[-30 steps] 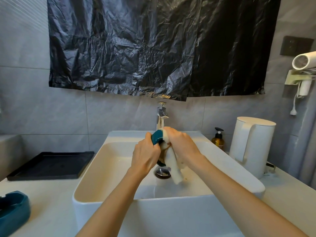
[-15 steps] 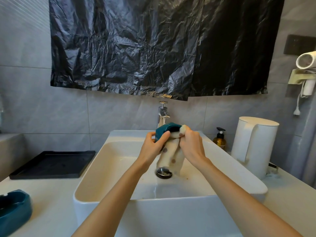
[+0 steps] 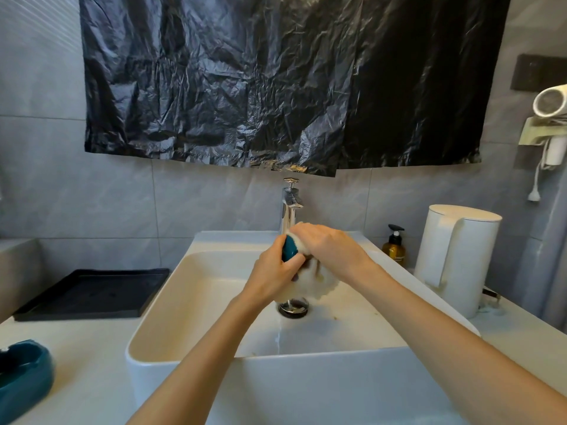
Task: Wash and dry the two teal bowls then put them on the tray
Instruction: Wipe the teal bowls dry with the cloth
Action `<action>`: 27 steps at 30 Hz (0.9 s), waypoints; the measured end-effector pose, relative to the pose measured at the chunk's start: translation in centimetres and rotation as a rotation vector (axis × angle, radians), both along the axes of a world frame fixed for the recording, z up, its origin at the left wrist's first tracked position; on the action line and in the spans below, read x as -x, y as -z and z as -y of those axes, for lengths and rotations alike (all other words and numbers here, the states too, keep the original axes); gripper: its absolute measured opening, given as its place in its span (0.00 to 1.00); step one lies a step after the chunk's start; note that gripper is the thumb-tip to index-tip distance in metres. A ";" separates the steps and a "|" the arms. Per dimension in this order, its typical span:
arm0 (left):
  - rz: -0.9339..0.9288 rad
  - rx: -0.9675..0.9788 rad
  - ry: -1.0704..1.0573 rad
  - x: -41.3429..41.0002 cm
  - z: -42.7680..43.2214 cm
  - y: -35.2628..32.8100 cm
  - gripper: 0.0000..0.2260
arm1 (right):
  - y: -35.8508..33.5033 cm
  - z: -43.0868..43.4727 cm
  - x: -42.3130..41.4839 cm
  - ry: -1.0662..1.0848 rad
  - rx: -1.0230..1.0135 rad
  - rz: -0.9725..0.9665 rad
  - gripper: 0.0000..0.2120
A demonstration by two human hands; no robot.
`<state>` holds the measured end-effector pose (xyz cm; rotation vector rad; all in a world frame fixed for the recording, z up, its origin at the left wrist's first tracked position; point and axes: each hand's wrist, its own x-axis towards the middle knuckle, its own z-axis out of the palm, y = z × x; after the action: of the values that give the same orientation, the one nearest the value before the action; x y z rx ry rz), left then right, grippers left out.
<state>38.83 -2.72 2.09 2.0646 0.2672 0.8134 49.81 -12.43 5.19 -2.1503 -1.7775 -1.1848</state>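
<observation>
Bowl and cloth held over the sink.

Your left hand (image 3: 273, 271) is closed around a teal bowl (image 3: 289, 249) above the sink (image 3: 190, 302), just in front of the faucet (image 3: 290, 204). Your right hand (image 3: 328, 245) presses a cream cloth (image 3: 319, 282) onto that bowl, fingers curled over it. The second teal bowl (image 3: 24, 378) sits on the bench (image 3: 82, 348) at the left edge, near the empty black tray (image 3: 92, 294).
</observation>
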 end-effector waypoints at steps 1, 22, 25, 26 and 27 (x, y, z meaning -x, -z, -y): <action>-0.008 0.002 0.013 -0.1 0.0 0.1 0.09 | 0.0 -0.2 -0.2 -0.027 0.045 0.068 0.11; 0.246 0.500 -0.001 0.8 -0.3 -1.5 0.09 | 2.0 -1.9 3.2 -0.005 -0.623 -1.666 0.14; 0.179 0.456 0.063 0.7 -0.3 -1.3 0.09 | 1.4 -1.6 2.6 0.079 -0.664 -1.635 0.13; 0.143 0.437 0.086 0.7 -0.4 -1.2 0.11 | 1.3 -1.4 2.3 0.109 -0.678 -1.584 0.12; 0.094 0.405 0.100 0.6 -0.5 -1.1 0.13 | 1.0 -1.0 2.2 0.153 -0.684 -1.497 0.11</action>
<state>38.18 -2.22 3.15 1.6432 0.2512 0.7255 47.63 -11.40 4.14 -1.7565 -0.4439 0.0584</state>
